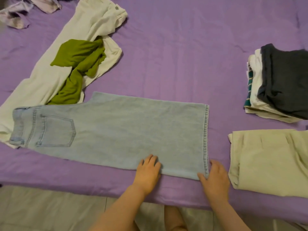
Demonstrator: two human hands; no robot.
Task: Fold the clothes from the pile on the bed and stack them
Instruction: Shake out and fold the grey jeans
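Light blue jeans (116, 129) lie flat on the purple bed (175, 55), folded lengthwise, waistband at the left and hem at the right. My left hand (148, 170) rests on the near edge of the leg with fingers spread. My right hand (215, 179) touches the near hem corner, thumb under the edge, fingers straight. Unfolded white trousers (55, 64) stretch across the left side with a crumpled green garment (78, 64) on top. At the right sit a folded stack (276, 84) topped by a dark grey item and folded beige trousers (270, 160).
A crumpled lilac-and-white garment (21, 12) lies at the far left corner. The bed's near edge runs below my hands, with pale floor (50, 210) beneath. Bare sheet spreads across the far middle of the bed.
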